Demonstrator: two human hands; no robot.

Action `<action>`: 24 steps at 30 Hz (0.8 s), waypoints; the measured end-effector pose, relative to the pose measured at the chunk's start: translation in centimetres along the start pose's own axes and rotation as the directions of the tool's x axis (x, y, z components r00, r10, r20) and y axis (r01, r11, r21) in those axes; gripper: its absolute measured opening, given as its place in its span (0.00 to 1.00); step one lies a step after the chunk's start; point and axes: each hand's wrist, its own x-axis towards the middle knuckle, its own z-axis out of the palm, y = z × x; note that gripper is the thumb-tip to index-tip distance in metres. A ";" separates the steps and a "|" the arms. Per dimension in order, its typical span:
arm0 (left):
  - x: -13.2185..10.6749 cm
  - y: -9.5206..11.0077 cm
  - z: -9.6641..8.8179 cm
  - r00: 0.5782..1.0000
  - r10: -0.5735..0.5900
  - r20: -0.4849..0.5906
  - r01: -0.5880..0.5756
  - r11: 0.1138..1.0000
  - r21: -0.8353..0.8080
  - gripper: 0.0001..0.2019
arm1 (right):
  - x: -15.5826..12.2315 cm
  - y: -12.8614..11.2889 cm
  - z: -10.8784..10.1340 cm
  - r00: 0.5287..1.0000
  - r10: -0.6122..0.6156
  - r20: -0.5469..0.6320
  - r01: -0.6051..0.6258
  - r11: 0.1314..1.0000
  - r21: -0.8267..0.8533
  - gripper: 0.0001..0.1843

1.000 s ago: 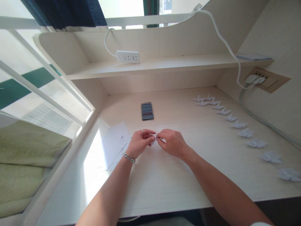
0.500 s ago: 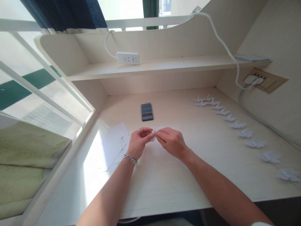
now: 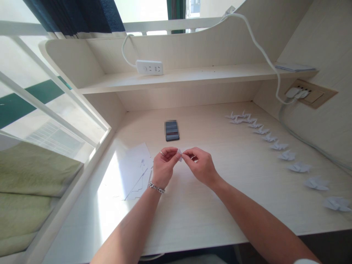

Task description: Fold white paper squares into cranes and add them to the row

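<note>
My left hand (image 3: 164, 165) and my right hand (image 3: 200, 165) meet above the middle of the desk (image 3: 192, 212). Both pinch a small folded piece of white paper (image 3: 179, 154) between their fingertips, and most of it is hidden by the fingers. The left hand wears a ring, with a metal bracelet on its wrist. Loose white paper sheets (image 3: 134, 170) lie flat just left of the left hand.
A dark phone (image 3: 172, 130) lies behind the hands. A curved row of several folded paper cranes (image 3: 287, 156) runs along the right side. A white power strip (image 3: 149, 67) sits on the shelf, its cable running to the wall socket (image 3: 309, 93). A railing is left.
Both hands have lifted slightly and drawn a little toward the phone, still pinching the folded paper. The right fingers have shifted their hold on it.
</note>
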 end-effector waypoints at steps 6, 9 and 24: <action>-0.4 0.6 0.6 0.999 0.037 -0.023 -0.036 0.998 0.056 0.14 | 0.0 0.0 0.1 0.991 0.114 0.076 -0.119 0.992 0.053 0.08; -0.4 0.6 0.7 0.999 0.047 -0.025 -0.045 0.997 0.062 0.13 | 0.1 0.5 0.4 0.978 0.160 0.132 -0.174 0.979 0.107 0.10; -0.1 0.3 0.2 0.998 -0.066 -0.007 0.066 0.997 0.035 0.17 | 0.2 0.2 0.1 0.983 0.131 0.131 -0.141 0.987 0.076 0.10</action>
